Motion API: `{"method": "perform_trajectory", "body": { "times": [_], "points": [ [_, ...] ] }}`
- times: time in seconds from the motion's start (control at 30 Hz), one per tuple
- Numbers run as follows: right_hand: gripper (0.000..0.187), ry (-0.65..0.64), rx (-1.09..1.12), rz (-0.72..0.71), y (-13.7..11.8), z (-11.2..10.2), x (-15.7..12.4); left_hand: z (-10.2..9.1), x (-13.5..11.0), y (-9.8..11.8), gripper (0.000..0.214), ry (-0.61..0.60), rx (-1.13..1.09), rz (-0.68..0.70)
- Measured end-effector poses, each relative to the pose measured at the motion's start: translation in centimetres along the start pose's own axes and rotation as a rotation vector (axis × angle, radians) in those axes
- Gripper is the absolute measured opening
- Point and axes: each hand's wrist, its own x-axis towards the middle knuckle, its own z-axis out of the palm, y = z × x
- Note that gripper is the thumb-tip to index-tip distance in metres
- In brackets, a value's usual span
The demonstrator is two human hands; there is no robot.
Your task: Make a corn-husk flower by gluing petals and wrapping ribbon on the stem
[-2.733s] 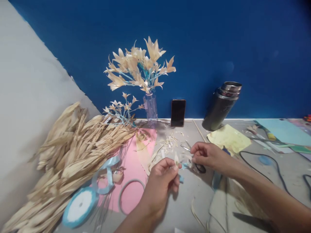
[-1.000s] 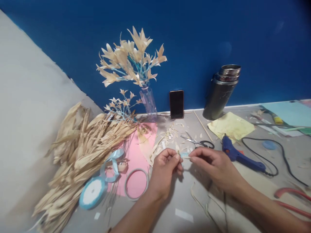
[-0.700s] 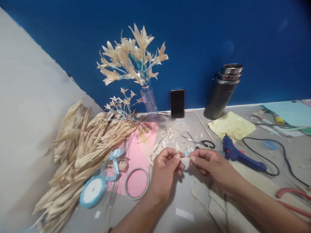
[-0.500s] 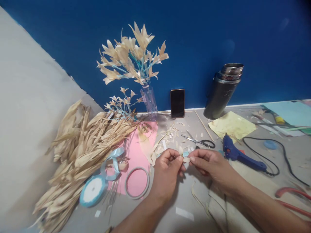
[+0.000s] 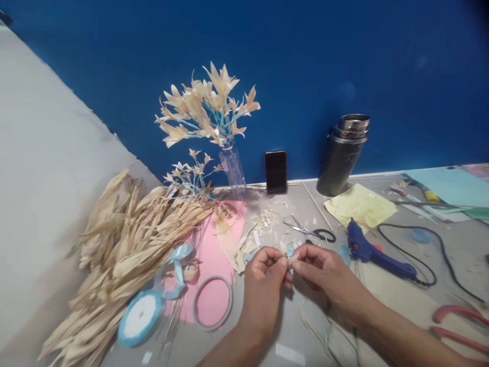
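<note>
Between finger and thumb, my left hand (image 5: 266, 278) pinches a small pale flower (image 5: 283, 249) that looks made of dried corn husk. My right hand (image 5: 324, 270) closes its fingertips on one of the flower's petals (image 5: 292, 260), right beside the left thumb. The flower's base is hidden by the fingers. Just beyond the hands lie scissors (image 5: 305, 231) with black handles and scattered husk scraps (image 5: 267, 218). A blue glue gun (image 5: 376, 253) rests to the right of my right hand. Left of my left hand is a roll of tape (image 5: 195, 306) on pink paper (image 5: 206, 244).
Dried corn husks (image 5: 126, 265) are heaped at left, beside a light blue ribbon spool (image 5: 139, 318). Husk flowers (image 5: 214, 107) stand in a clear bottle (image 5: 234, 173). A phone (image 5: 275, 173) and a dark flask (image 5: 342, 158) stand by the blue wall. Red-handled pliers (image 5: 458, 323) lie at right.
The camera view has tilted up slightly, so the scene sits lower. My right fingertips have come closer to my left hand at the flower's petal.
</note>
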Motion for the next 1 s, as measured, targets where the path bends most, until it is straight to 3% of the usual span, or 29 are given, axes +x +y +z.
{"method": "perform_trajectory", "body": {
  "times": [0.27, 0.43, 0.63, 0.8, 0.9, 1.0],
  "points": [
    [0.034, 0.011, -0.01, 0.01, 0.3, -0.4, 0.0, -0.2, 0.3, 0.1, 0.013, -0.002, 0.022, 0.015],
    [0.025, 0.025, 0.102, 0.089, 0.4, -0.3, -0.1, -0.1, -0.1, 0.3, 0.014, -0.006, 0.04, 0.056],
    [0.015, -0.086, 0.378, 0.11, 0.6, -0.2, -0.3, 0.2, -0.4, 0.1, 0.019, -0.067, -0.157, 0.065],
    [0.019, -0.176, 0.492, 0.126, 0.4, -0.5, -0.6, 0.2, -0.3, 0.7, 0.028, -0.059, -0.307, 0.003],
    [0.024, -0.175, 0.4, 0.06, 0.4, -0.4, -0.7, 0.2, -0.1, 1.1, 0.027, -0.017, -0.344, -0.027],
    [0.031, -0.087, 0.235, -0.03, 0.7, 0.1, -0.6, 0.4, 0.0, 1.0, 0.025, 0.014, -0.309, -0.038]
  ]
}}
